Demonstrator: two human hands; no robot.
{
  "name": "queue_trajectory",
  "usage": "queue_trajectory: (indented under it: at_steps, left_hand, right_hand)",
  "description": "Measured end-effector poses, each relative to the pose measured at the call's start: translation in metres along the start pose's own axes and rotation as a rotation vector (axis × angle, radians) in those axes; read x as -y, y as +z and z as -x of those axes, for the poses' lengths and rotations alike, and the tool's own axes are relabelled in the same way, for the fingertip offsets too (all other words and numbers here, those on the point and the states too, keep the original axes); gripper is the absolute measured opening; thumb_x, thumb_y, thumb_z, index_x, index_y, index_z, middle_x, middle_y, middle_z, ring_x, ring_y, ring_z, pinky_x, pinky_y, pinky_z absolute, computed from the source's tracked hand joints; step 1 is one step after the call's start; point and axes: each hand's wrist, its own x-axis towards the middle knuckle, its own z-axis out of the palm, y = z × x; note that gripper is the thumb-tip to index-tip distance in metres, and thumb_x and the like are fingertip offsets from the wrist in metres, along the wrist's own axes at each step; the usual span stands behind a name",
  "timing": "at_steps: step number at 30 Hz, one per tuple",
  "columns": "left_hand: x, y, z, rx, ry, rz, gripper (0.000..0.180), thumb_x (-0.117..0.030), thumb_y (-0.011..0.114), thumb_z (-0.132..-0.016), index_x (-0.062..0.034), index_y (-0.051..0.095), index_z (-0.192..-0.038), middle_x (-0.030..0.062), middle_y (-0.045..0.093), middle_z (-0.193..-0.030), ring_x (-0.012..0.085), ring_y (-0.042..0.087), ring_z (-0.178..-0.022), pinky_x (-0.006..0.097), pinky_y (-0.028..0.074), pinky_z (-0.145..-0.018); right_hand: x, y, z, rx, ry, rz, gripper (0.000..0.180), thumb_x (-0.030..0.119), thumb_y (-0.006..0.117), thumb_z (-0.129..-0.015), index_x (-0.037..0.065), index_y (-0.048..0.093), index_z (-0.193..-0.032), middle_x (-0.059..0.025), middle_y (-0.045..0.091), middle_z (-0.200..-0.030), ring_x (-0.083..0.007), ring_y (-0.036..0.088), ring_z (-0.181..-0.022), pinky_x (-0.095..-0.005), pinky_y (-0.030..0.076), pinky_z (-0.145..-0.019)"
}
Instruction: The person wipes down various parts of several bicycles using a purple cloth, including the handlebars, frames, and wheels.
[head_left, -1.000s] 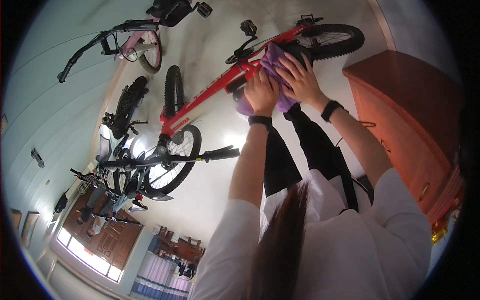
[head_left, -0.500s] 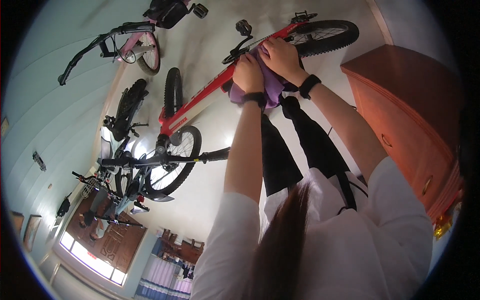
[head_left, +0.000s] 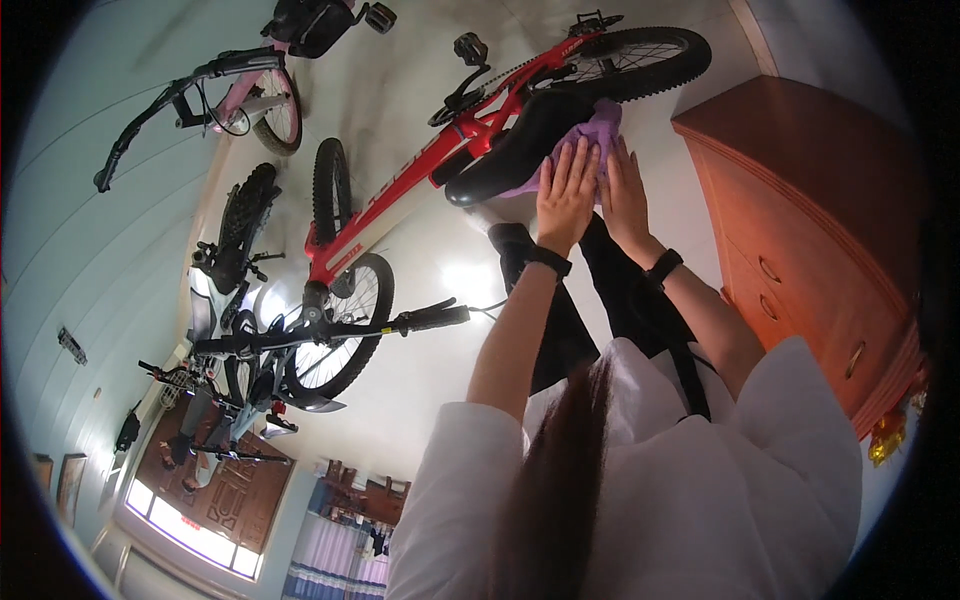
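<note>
A purple cloth (head_left: 601,126) lies against the near side of the black saddle (head_left: 528,138) of a red bicycle (head_left: 400,187). My left hand (head_left: 567,196) rests on the cloth, fingers stretched out and flat. Beside it, my right hand (head_left: 625,203) also has straight fingers, laid on the cloth's near right part. Both palms face away, and the cloth part under them is hidden. The saddle's top and nose are in plain sight, left of the cloth. Black bands circle both wrists.
A reddish-brown wooden cabinet (head_left: 790,190) stands close on the right. The red bicycle's handlebar (head_left: 430,318) reaches towards my left side. A pink bicycle (head_left: 235,105) and a dark motorbike-like vehicle (head_left: 240,230) are along the left wall. Two people are far off at lower left.
Both hands and the cloth have come off the frame area near the crank and moved right and nearer, to the saddle's side. Fingers went from bunched to straight. The saddle is now uncovered.
</note>
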Motion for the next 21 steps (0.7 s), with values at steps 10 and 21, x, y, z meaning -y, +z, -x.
queue_trajectory:
  at_steps: [10, 21]
  left_hand:
    - [0.04, -0.018, -0.025, -0.357, -0.576, -0.097, 0.038, -0.022, 0.048, -0.082, -0.0033, 0.049, -0.115, 0.0091, 0.056, -0.107, 0.0224, 0.05, -0.103, 0.039, 0.03, -0.096]
    - [0.058, -0.035, -0.072, -0.242, -0.729, 0.101, 0.018, -0.021, 0.048, -0.081, -0.0031, 0.051, -0.079, 0.0133, 0.058, -0.074, 0.0339, 0.056, -0.072, 0.042, 0.046, -0.062]
  right_hand:
    - [0.073, 0.021, -0.082, 0.02, -0.428, 0.11, 0.032, 0.016, 0.046, -0.084, 0.003, 0.051, -0.113, -0.0086, 0.046, -0.124, -0.0214, 0.034, -0.124, -0.0435, 0.021, -0.103]
    - [0.067, 0.041, -0.139, 0.011, -0.234, 0.117, 0.024, 0.023, 0.052, -0.076, 0.008, 0.058, -0.058, -0.0093, 0.054, -0.052, -0.0274, 0.055, -0.046, -0.0407, 0.042, -0.043]
